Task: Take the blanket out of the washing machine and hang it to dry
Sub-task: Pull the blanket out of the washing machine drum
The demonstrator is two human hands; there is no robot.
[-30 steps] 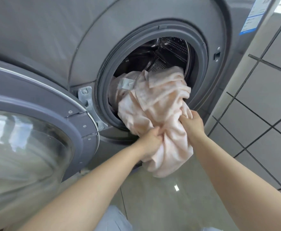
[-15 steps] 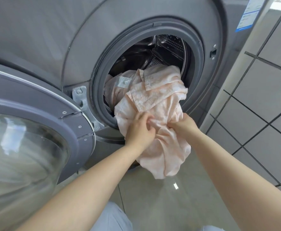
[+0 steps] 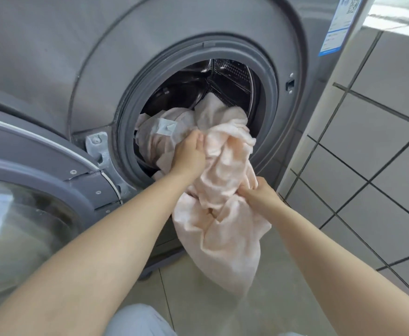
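Observation:
A pale pink blanket [image 3: 225,180] spills out of the grey washing machine [image 3: 82,69] through its round drum opening [image 3: 198,93]. Part of it still lies inside the drum, with a white label showing; a long fold hangs down toward the floor. My left hand [image 3: 190,151] reaches to the mouth of the drum and grips the blanket near the label. My right hand [image 3: 259,194] grips a bunched fold lower down, in front of the machine.
The machine's door [image 3: 36,190] stands swung open at the left, its glass window close to my left arm. A tiled wall [image 3: 368,141] rises at the right. Pale floor tiles [image 3: 283,299] lie below, and my knee shows at the bottom edge.
My left hand let go of the lower fold and moved up to the drum mouth for a new hold. My right hand pulled down and back, drawing more blanket out.

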